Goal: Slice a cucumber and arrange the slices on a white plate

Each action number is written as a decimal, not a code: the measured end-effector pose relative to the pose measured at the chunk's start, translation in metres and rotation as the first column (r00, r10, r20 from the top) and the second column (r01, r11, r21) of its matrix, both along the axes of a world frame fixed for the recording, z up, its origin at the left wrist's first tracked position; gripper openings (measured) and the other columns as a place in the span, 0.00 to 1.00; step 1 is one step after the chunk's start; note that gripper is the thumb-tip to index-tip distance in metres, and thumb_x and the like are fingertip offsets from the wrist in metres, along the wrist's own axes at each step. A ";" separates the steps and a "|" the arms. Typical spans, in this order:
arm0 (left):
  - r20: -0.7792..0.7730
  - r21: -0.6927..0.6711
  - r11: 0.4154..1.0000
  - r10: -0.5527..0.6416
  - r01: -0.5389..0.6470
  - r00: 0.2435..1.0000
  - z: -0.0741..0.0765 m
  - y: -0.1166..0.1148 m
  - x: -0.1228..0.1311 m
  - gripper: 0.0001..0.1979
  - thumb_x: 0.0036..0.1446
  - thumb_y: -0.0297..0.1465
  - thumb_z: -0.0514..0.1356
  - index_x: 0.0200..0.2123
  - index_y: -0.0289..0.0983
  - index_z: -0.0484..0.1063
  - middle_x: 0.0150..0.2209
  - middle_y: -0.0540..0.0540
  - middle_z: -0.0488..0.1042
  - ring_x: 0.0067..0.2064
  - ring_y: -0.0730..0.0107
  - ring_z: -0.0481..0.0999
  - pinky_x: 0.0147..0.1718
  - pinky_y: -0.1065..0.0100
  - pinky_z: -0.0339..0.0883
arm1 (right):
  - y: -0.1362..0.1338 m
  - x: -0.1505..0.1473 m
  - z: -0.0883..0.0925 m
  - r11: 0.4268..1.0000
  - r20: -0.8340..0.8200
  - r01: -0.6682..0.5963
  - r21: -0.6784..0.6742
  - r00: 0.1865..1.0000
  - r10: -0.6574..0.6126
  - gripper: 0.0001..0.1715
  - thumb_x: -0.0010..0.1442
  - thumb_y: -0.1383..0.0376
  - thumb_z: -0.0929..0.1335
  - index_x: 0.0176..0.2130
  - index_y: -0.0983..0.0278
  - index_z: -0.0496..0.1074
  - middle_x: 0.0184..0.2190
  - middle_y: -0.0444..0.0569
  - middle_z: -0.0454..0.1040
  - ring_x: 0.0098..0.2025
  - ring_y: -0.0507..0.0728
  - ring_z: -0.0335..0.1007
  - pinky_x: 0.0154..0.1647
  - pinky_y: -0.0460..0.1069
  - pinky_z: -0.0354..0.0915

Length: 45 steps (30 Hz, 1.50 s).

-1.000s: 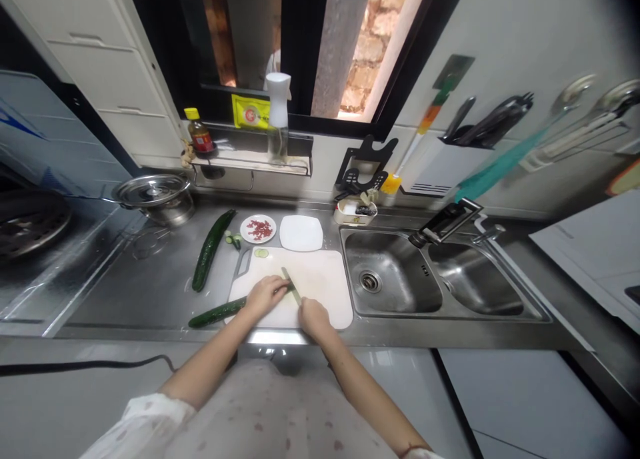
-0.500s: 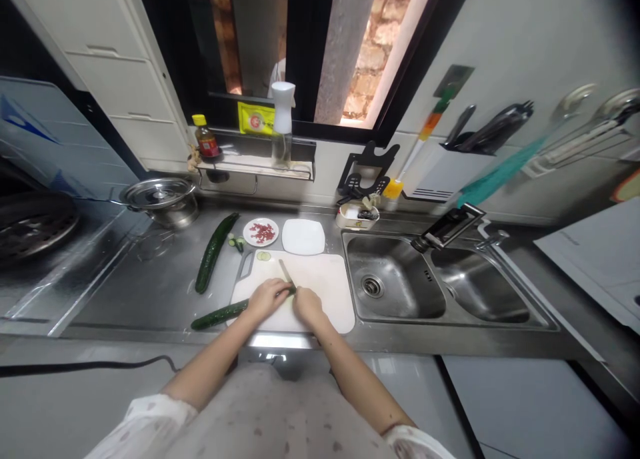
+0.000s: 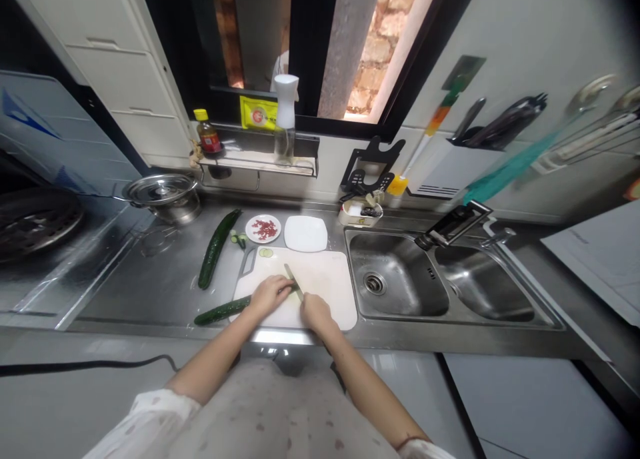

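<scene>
Right hand (image 3: 316,312) gripping knife (image 3: 294,282), left hand (image 3: 267,295) clasping cucumber (image 3: 223,311), steel kitchen counter (image 3: 145,286) (window (image 3: 311,52) behind)

Around the cutting board (image 3: 330,272), a plate (image 3: 306,233) sits at twelve o'clock, a dish (image 3: 249,229) bearing chopped pieces (image 3: 265,230) at eleven, a cucumber (image 3: 217,251) at ten, a sink (image 3: 405,272) at three. Slices (image 3: 266,252) lie on the board towards eleven; a second cucumber (image 3: 223,310) crosses its edge between eight and nine.
</scene>
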<state>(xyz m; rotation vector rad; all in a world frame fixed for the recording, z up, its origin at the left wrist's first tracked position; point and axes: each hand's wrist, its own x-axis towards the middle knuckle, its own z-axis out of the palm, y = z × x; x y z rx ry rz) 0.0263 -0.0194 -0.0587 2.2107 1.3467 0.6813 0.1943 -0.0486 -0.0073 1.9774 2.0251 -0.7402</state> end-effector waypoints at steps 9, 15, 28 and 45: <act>0.002 0.019 1.000 0.006 -0.006 1.000 0.000 0.000 0.000 0.13 0.61 0.33 0.56 0.46 0.43 0.76 0.43 0.46 0.77 0.45 0.65 0.74 0.46 0.65 0.67 | -0.021 0.009 0.009 0.999 0.020 0.009 -0.034 1.000 -0.008 0.18 0.63 0.72 0.58 0.47 0.69 0.72 0.43 0.61 0.76 0.47 0.60 0.74 0.42 0.49 0.65; 0.009 0.005 1.000 0.009 -0.009 1.000 -0.001 0.000 -0.001 0.13 0.62 0.33 0.55 0.46 0.43 0.76 0.44 0.47 0.77 0.46 0.65 0.74 0.47 0.64 0.66 | -0.032 0.016 0.007 0.999 0.026 -0.004 -0.042 1.000 0.005 0.18 0.63 0.73 0.58 0.47 0.70 0.72 0.42 0.61 0.76 0.47 0.61 0.73 0.42 0.50 0.64; 0.018 -0.019 1.000 0.007 -0.006 1.000 -0.001 0.000 -0.001 0.13 0.61 0.34 0.56 0.47 0.43 0.76 0.44 0.46 0.77 0.47 0.65 0.74 0.48 0.64 0.67 | -0.045 0.025 0.013 0.997 0.045 -0.005 -0.074 0.999 0.009 0.16 0.62 0.72 0.61 0.47 0.68 0.72 0.42 0.61 0.77 0.47 0.60 0.73 0.41 0.49 0.64; -0.014 -0.021 1.000 0.011 -0.012 1.000 -0.002 0.001 -0.002 0.13 0.62 0.35 0.55 0.46 0.43 0.76 0.44 0.47 0.77 0.47 0.65 0.74 0.48 0.64 0.67 | -0.061 0.038 0.025 0.995 0.050 0.005 -0.100 0.999 0.000 0.15 0.61 0.71 0.62 0.46 0.69 0.73 0.43 0.61 0.76 0.46 0.62 0.73 0.38 0.49 0.61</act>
